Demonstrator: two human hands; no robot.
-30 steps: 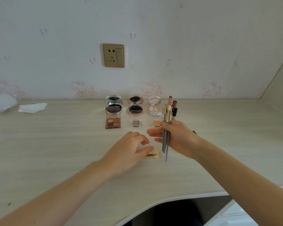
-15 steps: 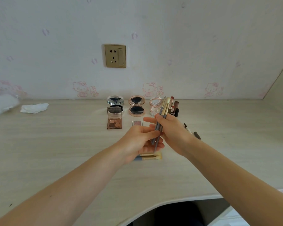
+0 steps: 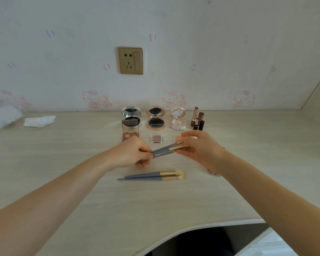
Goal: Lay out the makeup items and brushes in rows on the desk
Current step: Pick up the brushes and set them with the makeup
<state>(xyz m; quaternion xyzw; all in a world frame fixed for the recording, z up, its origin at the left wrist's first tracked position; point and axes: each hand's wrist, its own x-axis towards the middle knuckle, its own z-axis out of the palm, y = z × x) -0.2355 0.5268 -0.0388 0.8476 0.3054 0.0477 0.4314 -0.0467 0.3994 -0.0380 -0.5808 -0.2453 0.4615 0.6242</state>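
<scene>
Head cam: my left hand (image 3: 130, 154) pinches handle ends of grey brushes (image 3: 164, 149), right hand (image 3: 198, 146) grips their bristle ends, held above desk (image 3: 63, 163). Two more brushes (image 3: 151, 176) lie below; compacts (image 3: 155, 117) and lipsticks (image 3: 197, 119) in back row.

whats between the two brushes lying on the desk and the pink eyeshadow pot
In the head view, the bunch of brushes held in the air by both hands, left hand and right hand.

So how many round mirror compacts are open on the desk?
3, in a row by the wall: the silver compact leftmost, the rose-gold compact in the middle, the pale pink compact rightmost. None seems hidden.
</scene>
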